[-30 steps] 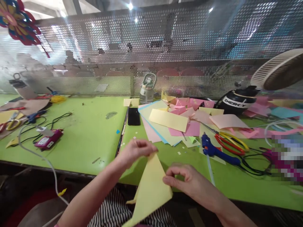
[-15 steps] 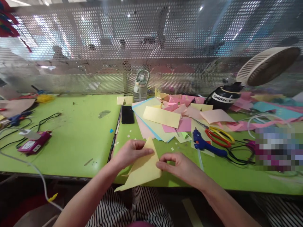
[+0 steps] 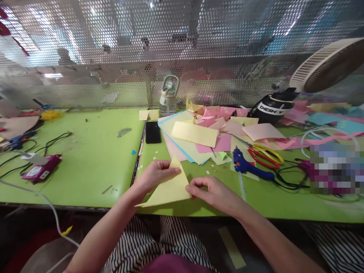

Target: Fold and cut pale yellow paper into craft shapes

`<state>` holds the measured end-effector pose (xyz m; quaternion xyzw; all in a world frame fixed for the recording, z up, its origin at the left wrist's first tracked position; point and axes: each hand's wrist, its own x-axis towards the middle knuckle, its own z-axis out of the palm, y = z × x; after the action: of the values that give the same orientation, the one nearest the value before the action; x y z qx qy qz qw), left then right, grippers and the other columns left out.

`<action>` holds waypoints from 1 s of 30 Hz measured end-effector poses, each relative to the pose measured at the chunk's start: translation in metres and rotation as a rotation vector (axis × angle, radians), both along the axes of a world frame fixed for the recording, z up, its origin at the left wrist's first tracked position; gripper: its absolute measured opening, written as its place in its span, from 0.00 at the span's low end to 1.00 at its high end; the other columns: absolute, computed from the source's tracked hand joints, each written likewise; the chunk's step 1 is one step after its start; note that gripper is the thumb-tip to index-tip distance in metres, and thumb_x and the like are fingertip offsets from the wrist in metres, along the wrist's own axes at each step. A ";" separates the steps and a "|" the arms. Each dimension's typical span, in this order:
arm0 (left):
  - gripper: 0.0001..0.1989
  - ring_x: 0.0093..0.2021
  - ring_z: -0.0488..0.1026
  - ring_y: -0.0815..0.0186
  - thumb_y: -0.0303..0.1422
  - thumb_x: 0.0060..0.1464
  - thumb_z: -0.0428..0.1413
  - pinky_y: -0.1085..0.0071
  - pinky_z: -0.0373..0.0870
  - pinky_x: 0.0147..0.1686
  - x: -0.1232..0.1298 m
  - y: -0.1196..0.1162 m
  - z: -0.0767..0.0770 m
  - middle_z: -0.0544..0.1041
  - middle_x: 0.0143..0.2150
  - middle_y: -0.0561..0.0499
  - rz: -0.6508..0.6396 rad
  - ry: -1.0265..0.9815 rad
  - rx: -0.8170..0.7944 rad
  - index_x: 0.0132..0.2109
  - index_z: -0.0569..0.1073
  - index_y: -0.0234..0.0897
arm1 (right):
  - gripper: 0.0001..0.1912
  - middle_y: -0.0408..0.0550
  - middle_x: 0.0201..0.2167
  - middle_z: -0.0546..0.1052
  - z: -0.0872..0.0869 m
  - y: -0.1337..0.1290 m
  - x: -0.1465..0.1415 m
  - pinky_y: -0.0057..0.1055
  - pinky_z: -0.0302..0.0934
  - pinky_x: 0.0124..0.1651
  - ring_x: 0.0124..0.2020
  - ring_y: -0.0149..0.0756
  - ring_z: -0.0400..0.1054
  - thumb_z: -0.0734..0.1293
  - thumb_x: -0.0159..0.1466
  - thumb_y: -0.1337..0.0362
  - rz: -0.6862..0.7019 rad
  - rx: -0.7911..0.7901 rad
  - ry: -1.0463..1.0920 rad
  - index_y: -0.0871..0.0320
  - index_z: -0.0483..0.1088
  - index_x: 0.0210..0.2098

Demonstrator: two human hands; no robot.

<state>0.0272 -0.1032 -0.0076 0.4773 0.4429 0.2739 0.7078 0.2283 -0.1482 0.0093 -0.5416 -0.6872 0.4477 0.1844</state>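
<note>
Two hands grasp one folded yellow paper triangle (image 3: 170, 187) (flat on the green table (image 3: 85, 167)): left hand (image 3: 155, 175) pinches its apex, right hand (image 3: 210, 191) its right corner.

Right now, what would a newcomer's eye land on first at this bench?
Front and centre, the left hand and right hand pinch a pale yellow folded paper triangle at the near edge of the bright green table. Behind it spreads a heap of pink and yellow paper sheets, with a blue glue gun and red-and-yellow scissors to the right.
</note>
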 end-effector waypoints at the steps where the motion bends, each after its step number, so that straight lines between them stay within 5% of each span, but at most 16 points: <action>1: 0.12 0.23 0.72 0.71 0.40 0.51 0.63 0.75 0.65 0.24 0.000 0.001 -0.002 0.79 0.29 0.50 -0.002 0.000 -0.003 0.34 0.78 0.34 | 0.19 0.42 0.22 0.74 0.000 0.000 0.000 0.31 0.55 0.32 0.26 0.32 0.65 0.64 0.62 0.50 0.004 -0.014 -0.002 0.56 0.71 0.22; 7: 0.10 0.23 0.73 0.70 0.37 0.50 0.64 0.74 0.67 0.23 -0.001 0.003 -0.011 0.80 0.29 0.49 -0.028 -0.038 -0.034 0.35 0.78 0.34 | 0.19 0.43 0.23 0.76 -0.006 0.003 0.003 0.30 0.55 0.33 0.27 0.32 0.66 0.64 0.62 0.50 0.030 -0.081 0.026 0.56 0.73 0.23; 16: 0.11 0.23 0.72 0.70 0.38 0.49 0.65 0.76 0.66 0.22 -0.001 -0.001 -0.001 0.80 0.27 0.49 -0.015 -0.039 -0.067 0.34 0.79 0.32 | 0.24 0.44 0.24 0.77 -0.006 0.004 0.006 0.31 0.58 0.36 0.29 0.33 0.68 0.64 0.61 0.43 0.059 -0.113 0.096 0.56 0.75 0.23; 19: 0.13 0.24 0.73 0.69 0.39 0.49 0.65 0.75 0.67 0.24 -0.001 -0.001 -0.003 0.80 0.29 0.47 -0.011 -0.043 -0.067 0.35 0.79 0.32 | 0.24 0.45 0.29 0.78 -0.005 0.003 0.007 0.31 0.60 0.38 0.33 0.35 0.69 0.62 0.63 0.42 -0.002 -0.030 0.124 0.56 0.75 0.29; 23: 0.15 0.24 0.72 0.70 0.41 0.47 0.66 0.75 0.66 0.24 0.003 -0.001 -0.009 0.79 0.28 0.48 -0.028 -0.075 -0.023 0.35 0.78 0.32 | 0.23 0.40 0.23 0.70 -0.006 0.003 0.003 0.30 0.54 0.31 0.28 0.33 0.63 0.61 0.63 0.43 -0.087 0.125 -0.033 0.55 0.70 0.25; 30: 0.15 0.21 0.64 0.76 0.42 0.47 0.65 0.77 0.58 0.23 0.001 0.003 -0.005 0.72 0.22 0.56 0.021 -0.066 0.186 0.29 0.76 0.33 | 0.21 0.42 0.25 0.71 -0.005 -0.007 -0.002 0.31 0.56 0.34 0.30 0.35 0.65 0.62 0.64 0.46 0.020 0.156 -0.015 0.54 0.69 0.24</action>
<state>0.0287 -0.1000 -0.0129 0.5272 0.3969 0.3367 0.6717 0.2266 -0.1552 0.0045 -0.5219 -0.7269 0.3905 0.2161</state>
